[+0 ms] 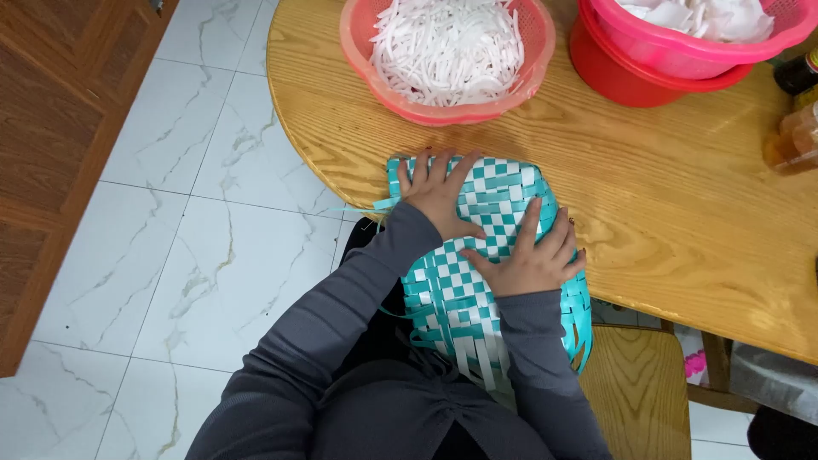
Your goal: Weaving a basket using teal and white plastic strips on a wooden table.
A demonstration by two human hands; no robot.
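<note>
A woven basket (492, 198) of teal and white strips lies upside down, half on the wooden table's (665, 213) near edge and half over my lap. My left hand (436, 192) lies flat on its far left corner, fingers spread. Near the middle, toward its right edge, my right hand (530, 257) presses down on the weave, fingers apart. Loose strip ends (477, 358) hang off the basket's near side by my grey sleeves.
A salmon-pink colander (362, 38) full of white strips stands at the table's far side. To its right a pink colander (682, 51) with white pieces sits in a red bowl. Bottles (797, 128) stand at the right edge. A wooden chair seat (639, 392) is below.
</note>
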